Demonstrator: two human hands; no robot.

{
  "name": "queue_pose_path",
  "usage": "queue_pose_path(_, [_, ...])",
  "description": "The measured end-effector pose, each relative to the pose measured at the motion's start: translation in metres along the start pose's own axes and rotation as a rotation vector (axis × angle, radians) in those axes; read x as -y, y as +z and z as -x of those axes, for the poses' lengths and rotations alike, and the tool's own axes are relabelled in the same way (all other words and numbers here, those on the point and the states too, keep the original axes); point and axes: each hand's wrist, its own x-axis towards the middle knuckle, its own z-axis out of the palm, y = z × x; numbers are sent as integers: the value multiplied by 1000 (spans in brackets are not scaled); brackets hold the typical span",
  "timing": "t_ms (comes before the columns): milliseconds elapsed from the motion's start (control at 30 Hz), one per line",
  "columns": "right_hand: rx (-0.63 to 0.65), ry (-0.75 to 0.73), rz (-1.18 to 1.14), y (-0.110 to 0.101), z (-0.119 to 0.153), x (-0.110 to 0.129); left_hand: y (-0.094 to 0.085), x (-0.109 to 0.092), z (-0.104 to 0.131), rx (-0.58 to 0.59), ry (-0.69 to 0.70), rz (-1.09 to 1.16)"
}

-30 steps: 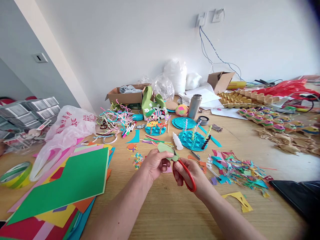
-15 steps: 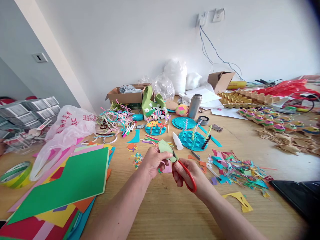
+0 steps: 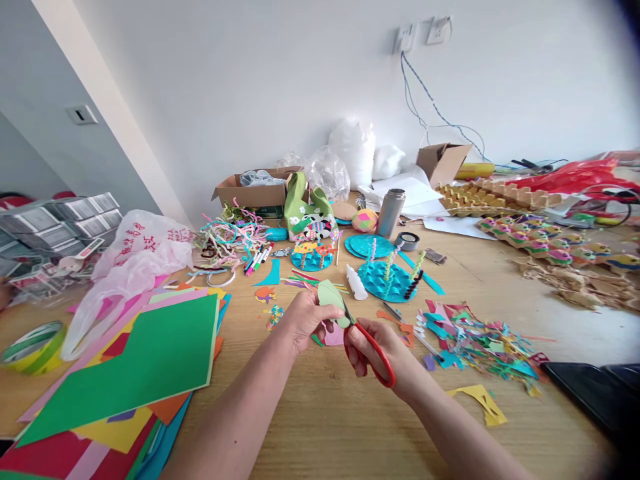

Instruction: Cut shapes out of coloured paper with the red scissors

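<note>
Pinching pale-green rounded paper (image 3: 329,295) in your left hand (image 3: 304,323), right hand (image 3: 399,353) curled round red-handled metal scissors (image 3: 387,365), you've seemingly part-trimmed its outline.

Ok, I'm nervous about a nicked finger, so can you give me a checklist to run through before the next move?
1. Light green paper gripped by the left hand: ok.
2. Scissors held by the handles in the right hand: ok.
3. Left thumb well clear of the blades: not ok, its tip is close beside them.
4. Paper between the blades: cannot tell, too small.
5. Scraps all in one pile: not ok, a yellow scrap lies apart.
</note>
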Motion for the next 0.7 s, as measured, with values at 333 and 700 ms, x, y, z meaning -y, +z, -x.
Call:
queue_pose_path(333, [-17, 29, -3, -1, -2, 0, -3, 2, -2, 4, -8, 3])
queue_pose_path(700, [-2, 31, -10, 0, -1, 3, -3, 3, -2, 9, 0, -15])
